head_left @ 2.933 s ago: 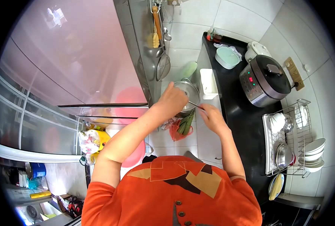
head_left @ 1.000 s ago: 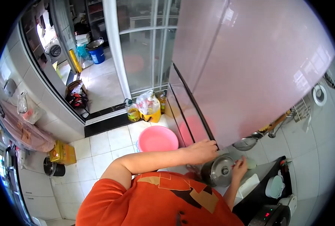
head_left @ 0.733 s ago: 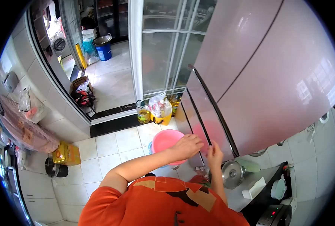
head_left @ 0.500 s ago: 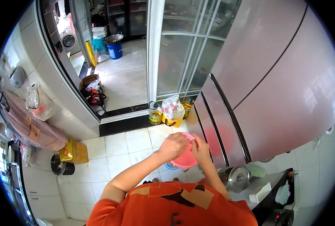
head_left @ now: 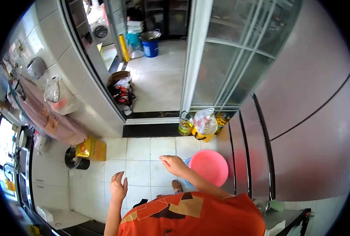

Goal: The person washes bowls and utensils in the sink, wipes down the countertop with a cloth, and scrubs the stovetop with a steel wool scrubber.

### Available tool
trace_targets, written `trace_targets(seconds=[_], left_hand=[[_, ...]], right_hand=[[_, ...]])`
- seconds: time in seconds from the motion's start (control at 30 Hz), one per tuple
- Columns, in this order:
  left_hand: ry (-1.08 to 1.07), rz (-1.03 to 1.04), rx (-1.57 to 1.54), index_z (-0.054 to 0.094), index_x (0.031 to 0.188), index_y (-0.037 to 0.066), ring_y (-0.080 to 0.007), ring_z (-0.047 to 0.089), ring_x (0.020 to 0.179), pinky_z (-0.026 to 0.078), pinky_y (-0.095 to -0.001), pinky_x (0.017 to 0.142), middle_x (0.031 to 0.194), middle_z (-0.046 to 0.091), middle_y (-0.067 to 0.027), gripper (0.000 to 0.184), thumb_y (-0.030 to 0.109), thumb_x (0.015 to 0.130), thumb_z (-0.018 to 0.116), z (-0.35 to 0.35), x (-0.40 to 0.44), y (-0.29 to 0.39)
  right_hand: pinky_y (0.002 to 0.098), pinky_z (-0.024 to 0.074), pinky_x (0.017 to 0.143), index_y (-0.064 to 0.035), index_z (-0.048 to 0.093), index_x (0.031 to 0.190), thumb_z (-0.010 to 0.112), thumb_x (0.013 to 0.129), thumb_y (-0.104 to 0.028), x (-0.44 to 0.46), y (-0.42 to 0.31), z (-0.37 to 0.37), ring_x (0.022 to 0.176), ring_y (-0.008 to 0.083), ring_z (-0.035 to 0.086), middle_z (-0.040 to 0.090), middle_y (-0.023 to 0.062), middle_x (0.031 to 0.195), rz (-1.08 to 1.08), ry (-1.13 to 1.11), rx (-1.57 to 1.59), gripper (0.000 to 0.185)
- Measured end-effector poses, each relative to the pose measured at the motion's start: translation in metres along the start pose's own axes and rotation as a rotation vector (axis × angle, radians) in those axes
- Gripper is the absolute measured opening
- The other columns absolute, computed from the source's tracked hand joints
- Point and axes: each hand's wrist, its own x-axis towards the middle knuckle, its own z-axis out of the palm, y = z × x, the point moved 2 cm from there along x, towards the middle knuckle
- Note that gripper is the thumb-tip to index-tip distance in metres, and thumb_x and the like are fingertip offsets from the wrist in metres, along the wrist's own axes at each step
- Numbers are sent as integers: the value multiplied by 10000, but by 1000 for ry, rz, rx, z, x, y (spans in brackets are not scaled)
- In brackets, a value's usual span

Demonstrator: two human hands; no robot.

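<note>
My left hand (head_left: 118, 186) is raised over the tiled floor at lower centre-left, fingers apart, holding nothing. To its right, my right hand (head_left: 174, 165) hangs over the floor, palm down; its fingers look loosely extended and nothing shows in them. Beside my right forearm a pink basin (head_left: 208, 167) rests on the floor, with a blue rim showing beneath its left side. The lidded pot (head_left: 262, 206) is partly visible at the lower right, away from both hands.
A pinkish fridge (head_left: 312, 157) stands at the right. By the doorway are an oil bottle (head_left: 185, 125) and a yellow bag (head_left: 204, 128). A black bin (head_left: 76, 159) and a yellow box (head_left: 91, 149) stand at the left, below a hanging apron (head_left: 49, 114).
The view has swung left from the counter and pot towards the doorway. My hands, earlier at the pot and then close together over the basin, are now apart. The thin item held earlier no longer shows.
</note>
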Motion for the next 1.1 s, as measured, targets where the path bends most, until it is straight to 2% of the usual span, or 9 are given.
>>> trace_targets(seconds=[0.13, 0.23, 0.3, 0.37, 0.5, 0.57, 0.6, 0.73, 1.1], left_hand=[[103, -175, 20, 621, 1125, 8, -377, 593, 1018, 492, -428, 874, 1103, 626, -205, 316, 88, 821, 657, -31, -28, -25], [189, -346, 31, 625, 1138, 41, -343, 596, 1025, 499, -407, 866, 1125, 631, -159, 323, 124, 828, 658, -55, -51, -44], [295, -383, 52, 633, 1120, 58, -313, 608, 1011, 517, -392, 830, 1112, 639, -124, 311, 141, 822, 670, -75, -70, -66], [354, -434, 86, 630, 1125, 76, -311, 608, 1001, 521, -398, 822, 1107, 638, -119, 301, 146, 833, 658, -95, -93, -98], [464, -645, 92, 620, 1152, 90, -324, 618, 981, 525, -405, 813, 1121, 633, -116, 299, 170, 864, 636, -149, -158, -169], [516, -720, 103, 629, 1128, 83, -320, 623, 962, 531, -402, 790, 1099, 642, -115, 275, 170, 867, 633, -169, -186, -196], [526, -742, 111, 635, 1117, 81, -319, 625, 956, 531, -400, 785, 1085, 647, -115, 265, 169, 867, 634, -180, -195, -205], [611, -834, 138, 648, 1084, 71, -307, 629, 938, 530, -395, 767, 1029, 664, -108, 236, 163, 867, 635, -216, -232, -241], [825, -1110, 165, 649, 1057, 65, -311, 626, 899, 522, -409, 743, 953, 655, -114, 212, 175, 879, 612, -247, -311, -311]], right_hand=[[410, 513, 734, -18, 637, 1059, 542, 917, -170, 44, -27, 55, 841, 366, 643, 674, 196, 938, -100, -220, 16, 229], [405, 514, 720, -27, 642, 1059, 556, 905, -155, 67, -66, 115, 822, 364, 641, 671, 192, 928, -221, -415, 44, 218], [378, 518, 674, -27, 642, 1062, 557, 898, -114, 81, -96, 159, 745, 316, 654, 673, 169, 895, -385, -506, 40, 204], [406, 515, 743, -21, 645, 1042, 568, 884, -110, 90, -121, 208, 845, 362, 643, 672, 188, 930, -352, -685, 70, 196], [390, 515, 715, -16, 645, 1046, 571, 886, -99, 95, -188, 309, 810, 344, 651, 669, 190, 895, -366, -905, 92, 194], [378, 515, 681, -13, 646, 1045, 570, 888, -90, 95, -214, 352, 743, 323, 653, 665, 189, 861, -506, -932, 77, 190], [364, 518, 639, -12, 647, 1049, 562, 896, -77, 99, -233, 363, 667, 276, 657, 667, 168, 836, -493, -985, 71, 187], [317, 513, 560, -7, 645, 1064, 547, 908, -52, 118, -290, 417, 594, 194, 653, 669, 134, 796, -517, -978, 125, 190], [271, 504, 500, 20, 641, 1032, 543, 922, -46, 166, -365, 553, 538, 151, 627, 660, 115, 754, -617, -1149, 121, 162]])
